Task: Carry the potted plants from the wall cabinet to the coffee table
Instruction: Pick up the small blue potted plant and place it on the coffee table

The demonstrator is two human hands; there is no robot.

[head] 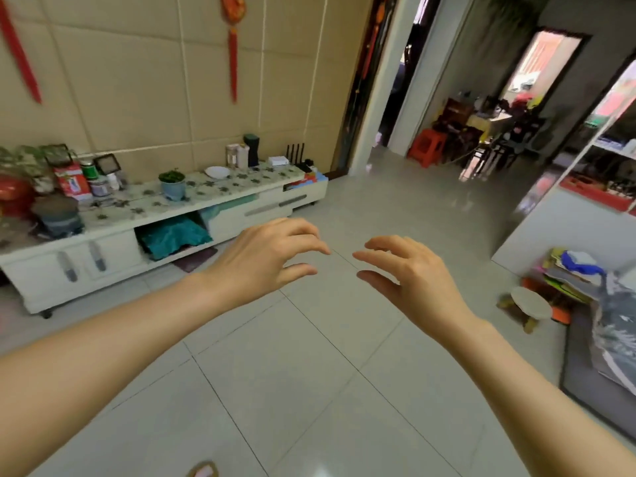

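Observation:
A small green plant in a pale blue pot (172,184) stands on the long white wall cabinet (241,215) against the beige wall. A larger leafy plant (25,163) sits at the cabinet's far left end, partly cut off. My left hand (265,258) and my right hand (409,273) are both held out over the tiled floor, fingers loosely curved, holding nothing. Both are well short of the cabinet. No coffee table is in view.
The cabinet top carries a white bowl (217,172), tins, a red packet, bottles and a router (296,156). Teal cloth (173,235) fills an open shelf. A small stool (530,304) and piled bags lie at the right. A doorway and hallway open at the back.

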